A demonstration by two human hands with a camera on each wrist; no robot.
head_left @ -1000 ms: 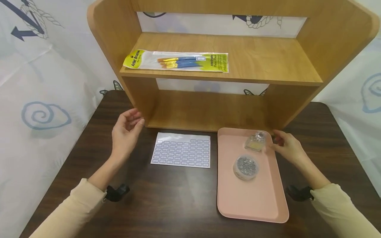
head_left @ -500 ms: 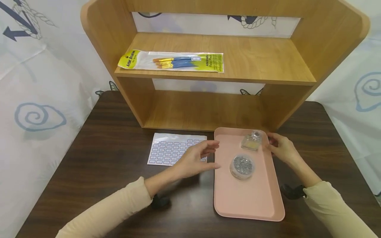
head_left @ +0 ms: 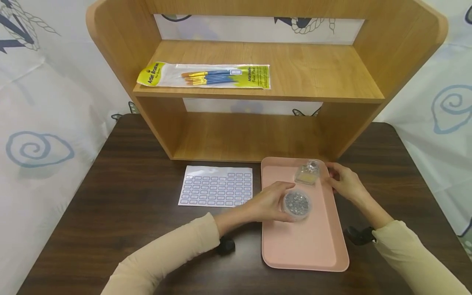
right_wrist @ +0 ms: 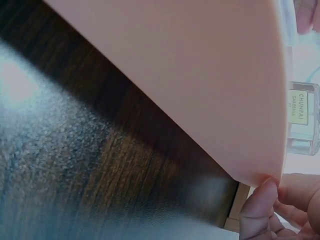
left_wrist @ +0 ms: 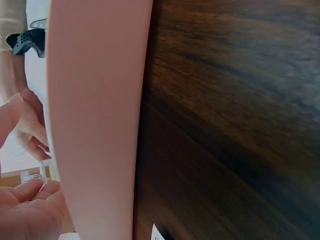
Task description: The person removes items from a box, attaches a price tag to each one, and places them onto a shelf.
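My left hand reaches over the pink tray's left rim, thumb and fingers spread either side of a round clear tub of silvery bits. In the left wrist view a wide gap shows between thumb and fingers; the tray wall hides the tub. At the far right corner of the pink tray, my right hand pinches the rim, thumb against the outer wall and a finger over the edge. Near that corner lies a clear glass perfume bottle; its label reads CHUNPAI GARDENIA.
A sheet of small blue-framed label stickers lies left of the tray. Behind stands a two-level wooden shelf, its front edge close to the tray. Packaged artist brushes lie on the upper level, one sticker on the pack. The table is dark wood.
My left hand has moved from beside the shelf's left side, across the sticker sheet, to the tub. The right hand stays at the tray's corner. The head view has shifted slightly.
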